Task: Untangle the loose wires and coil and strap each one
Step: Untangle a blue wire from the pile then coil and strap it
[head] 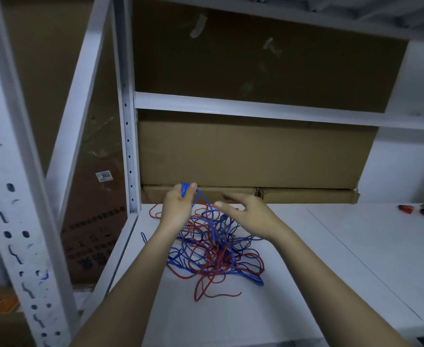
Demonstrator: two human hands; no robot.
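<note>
**Blue loops in one hand, a red and blue tangle below**

The left hand [178, 206] has its grip closed round a small bunch of blue wire loops [184, 190], thumb pressed over them, the looped ends poking up above the fist. From that bunch a blue strand runs down and to the right into the heap. The right hand [249, 216] hovers just beside it, above the heap, its grip wide: fingers spread and relaxed, holding nothing that can be seen.

Beneath both hands lies the tangle of wires [216, 254], thin red and blue strands crossed over one another in loose curls, densest at the middle. A red end [218, 295] trails out toward the person, and a short blue loop [143, 237] lies apart at the left edge. All of it rests on the white surface [331, 259] of a metal rack.

Behind stand flat cardboard boxes [251, 156]. At the far right of the surface sit a few small objects [421, 210], red and dark, too blurred to identify
</note>
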